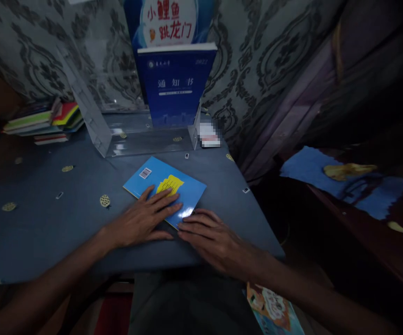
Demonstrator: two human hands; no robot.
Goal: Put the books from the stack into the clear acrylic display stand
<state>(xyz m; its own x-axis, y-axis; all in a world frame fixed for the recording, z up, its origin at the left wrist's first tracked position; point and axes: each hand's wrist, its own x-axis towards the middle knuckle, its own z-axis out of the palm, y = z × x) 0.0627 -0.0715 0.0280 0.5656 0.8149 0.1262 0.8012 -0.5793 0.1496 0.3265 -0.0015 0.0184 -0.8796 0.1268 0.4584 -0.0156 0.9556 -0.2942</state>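
Note:
A glossy light-blue book lies aslant on the table, with a barcode and a yellow patch of small print on its upward face. Over its near left part my left hand lies flat with the fingers spread, partly covering the yellow patch. At the near right corner, my right hand has its fingers close together and curved over the book's edge. The right thumb is hidden beneath that hand.
Behind the book stands a clear acrylic rack holding a dark-blue booklet and a picture book upright. A stack of books sits at the left. The table's edge slopes down on the right, beside a blue cloth.

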